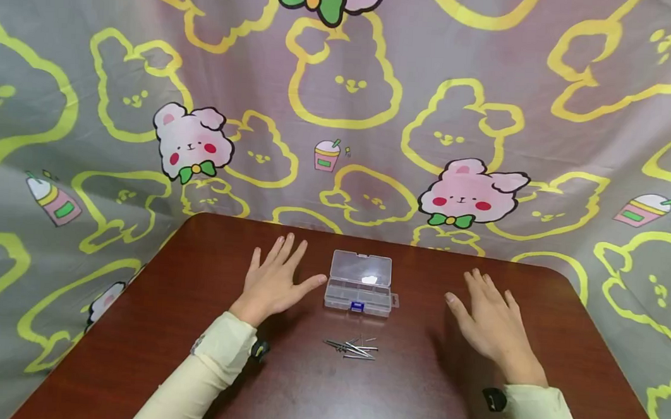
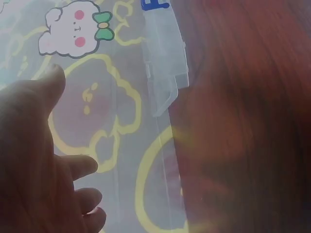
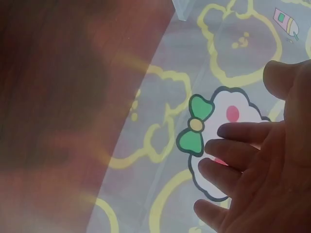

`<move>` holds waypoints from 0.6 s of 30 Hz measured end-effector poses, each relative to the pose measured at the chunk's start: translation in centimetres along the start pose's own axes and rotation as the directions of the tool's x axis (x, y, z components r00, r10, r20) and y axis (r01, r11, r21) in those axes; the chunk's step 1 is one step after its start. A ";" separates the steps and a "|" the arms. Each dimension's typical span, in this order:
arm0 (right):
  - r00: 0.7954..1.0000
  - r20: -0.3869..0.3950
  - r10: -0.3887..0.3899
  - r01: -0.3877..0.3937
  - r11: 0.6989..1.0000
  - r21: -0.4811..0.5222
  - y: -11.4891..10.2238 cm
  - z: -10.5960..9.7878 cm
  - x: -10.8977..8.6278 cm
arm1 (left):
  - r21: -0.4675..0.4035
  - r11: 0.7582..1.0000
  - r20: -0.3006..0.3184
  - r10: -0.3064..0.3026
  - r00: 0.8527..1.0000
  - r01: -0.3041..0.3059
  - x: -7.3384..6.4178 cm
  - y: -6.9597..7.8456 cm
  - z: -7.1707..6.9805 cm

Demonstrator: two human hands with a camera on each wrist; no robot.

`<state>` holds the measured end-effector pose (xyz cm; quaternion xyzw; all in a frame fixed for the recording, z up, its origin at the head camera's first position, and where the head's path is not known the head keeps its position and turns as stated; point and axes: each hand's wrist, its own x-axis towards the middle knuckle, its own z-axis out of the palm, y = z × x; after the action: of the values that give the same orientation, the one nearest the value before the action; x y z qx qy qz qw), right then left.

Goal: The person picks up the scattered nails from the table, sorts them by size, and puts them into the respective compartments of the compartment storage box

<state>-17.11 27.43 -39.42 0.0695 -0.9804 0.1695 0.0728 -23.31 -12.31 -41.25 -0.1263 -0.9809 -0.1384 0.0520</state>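
- Reddish-brown wooden tabletop (image 1: 400,390) below left hand (image 1: 275,282) and right hand (image 1: 491,322), fingers spread, empty.
- Beside left fingers: open rectangular clear-plastic box (image 1: 360,290); bodyward, slim silvery-metal fasteners (image 1: 357,350).
- Seemingly pre-grasp; calls next for pinching.

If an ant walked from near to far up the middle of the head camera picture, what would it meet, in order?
Thin metal pieces → blue latch → open clear lid → patterned curtain.
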 end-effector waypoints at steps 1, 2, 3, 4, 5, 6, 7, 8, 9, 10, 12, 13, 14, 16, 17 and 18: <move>1.000 -0.004 0.003 -0.003 1.000 0.009 0.0 0.0 0.0 | -0.027 1.000 0.005 0.005 1.000 -0.005 0.0 0.0 0.0; 1.000 -0.007 0.007 -0.006 1.000 0.021 0.0 -0.1 0.0 | -0.061 0.998 0.011 0.012 1.000 -0.012 0.1 -0.1 0.1; 1.000 -0.012 0.008 -0.008 0.999 0.034 0.0 -0.1 0.0 | -0.106 0.994 0.019 0.019 1.000 -0.016 0.2 -0.1 0.2; 1.000 -0.017 0.009 -0.008 0.999 0.047 0.0 -0.1 0.0 | -0.157 0.987 0.026 0.028 0.999 -0.023 0.2 -0.2 0.4; 1.000 -0.023 0.008 -0.007 0.998 0.060 0.1 0.0 0.0 | -0.212 0.977 0.034 0.033 0.999 -0.025 0.2 -0.3 0.5; 1.000 -0.026 0.008 -0.006 0.997 0.076 0.1 0.0 -0.1 | -0.271 0.962 0.044 0.035 0.998 -0.022 0.2 -0.5 0.7; 1.000 -0.029 0.009 -0.006 0.995 0.096 0.0 0.1 -0.1 | -0.335 0.942 0.050 0.037 0.998 -0.018 0.1 -0.6 0.7; 0.999 -0.031 0.011 -0.008 0.993 0.119 0.0 0.1 -0.1 | -0.392 0.920 0.054 0.036 0.998 -0.012 0.2 -0.7 0.9; 0.999 -0.031 0.014 -0.010 0.990 0.141 0.0 0.2 -0.1 | -0.448 0.894 0.057 0.036 0.998 -0.006 0.1 -0.8 0.9; 0.999 -0.032 0.020 -0.015 0.987 0.163 0.0 0.2 0.0 | -0.503 0.864 0.058 0.040 0.998 -0.006 0.1 -0.8 1.0; 0.999 -0.031 0.037 -0.030 0.978 0.205 -0.1 0.4 -0.1 | -0.598 0.801 0.072 0.039 0.997 0.011 0.2 -0.9 1.1; 0.998 -0.030 0.047 -0.039 0.974 0.223 -0.1 0.4 -0.1 | -0.633 0.774 0.079 0.043 0.996 0.017 0.2 -0.9 1.1; 0.998 -0.030 0.055 -0.046 0.970 0.238 -0.1 0.5 -0.1 | -0.667 0.744 0.086 0.047 0.995 0.022 0.3 -1.0 1.2; 0.997 -0.029 0.070 -0.059 0.962 0.267 -0.2 0.7 -0.2 | -0.729 0.683 0.105 0.052 0.993 0.042 0.4 -0.9 1.5; 0.997 -0.026 0.074 -0.064 0.958 0.280 -0.2 0.8 -0.3 | -0.753 0.656 0.116 0.048 0.992 0.056 0.4 -0.9 1.6; 0.997 -0.022 0.079 -0.070 0.953 0.294 -0.3 0.9 -0.3 | -0.772 0.632 0.123 0.045 0.991 0.067 0.5 -0.9 1.7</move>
<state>-16.88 26.88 -40.22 0.0396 -0.9451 0.3163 0.0715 -24.16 -12.51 -43.03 -0.1392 -0.8286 -0.5374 -0.0722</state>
